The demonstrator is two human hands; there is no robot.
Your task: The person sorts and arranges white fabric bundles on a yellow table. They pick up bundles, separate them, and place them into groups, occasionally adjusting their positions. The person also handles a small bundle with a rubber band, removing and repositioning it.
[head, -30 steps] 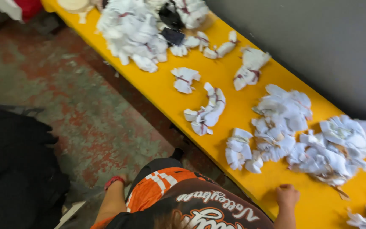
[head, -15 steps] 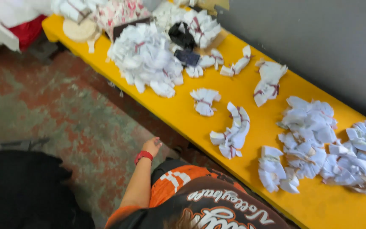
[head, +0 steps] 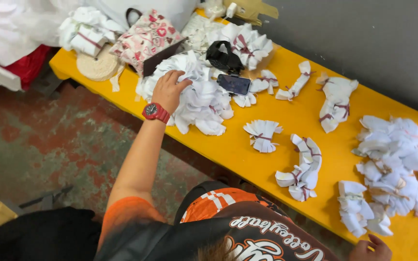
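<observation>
My left hand (head: 169, 90) has come up from beside my hip and now rests on the big heap of white bundles (head: 197, 94) at the left of the yellow bench (head: 247, 159), fingers loosely spread over it. My right hand (head: 371, 247) sits at the bench's near edge; its grip I cannot tell.

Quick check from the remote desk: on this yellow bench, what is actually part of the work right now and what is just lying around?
In the work:
left hand, resting on the big heap of white bundles
other tied white bundles spread along the yellow bench
right hand, at the bench edge

Lying about:
phone
black strap
heart-print pouch
woven mat
</observation>
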